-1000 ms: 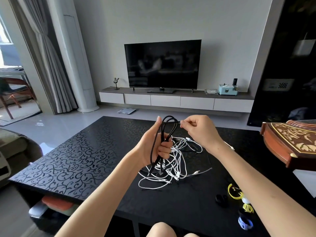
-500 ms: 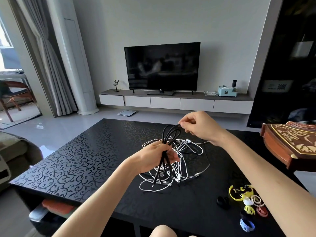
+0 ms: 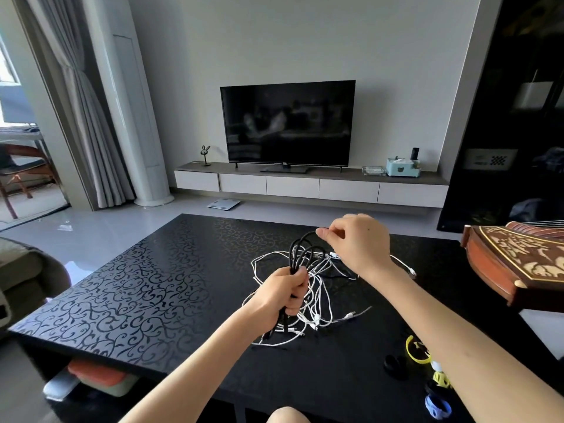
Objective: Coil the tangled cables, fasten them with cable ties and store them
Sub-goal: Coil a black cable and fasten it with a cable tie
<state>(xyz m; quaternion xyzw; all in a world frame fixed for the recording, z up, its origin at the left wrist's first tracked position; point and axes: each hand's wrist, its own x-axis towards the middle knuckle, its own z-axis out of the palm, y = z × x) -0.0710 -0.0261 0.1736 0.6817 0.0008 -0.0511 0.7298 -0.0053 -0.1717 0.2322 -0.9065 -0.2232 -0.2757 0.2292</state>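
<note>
Now coiling black cable [image 3: 296, 265] | left hand [image 3: 285, 293] grips the loops | right hand [image 3: 357, 242] pinches its end | next: wrap a tie [image 3: 410, 351] round

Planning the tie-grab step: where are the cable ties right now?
Head view: the coloured cable ties lie clustered at the near right corner of the black table, right of the white cable tangle, partly hidden by the right forearm.

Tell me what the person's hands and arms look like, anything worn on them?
Nothing worn shows. The left hand and right hand are ungloved, with no visible rings. The left forearm and right forearm are uncovered up to the frame edge: no sleeves, watch or bracelet. The right hand's back has a small dark spot.
</note>
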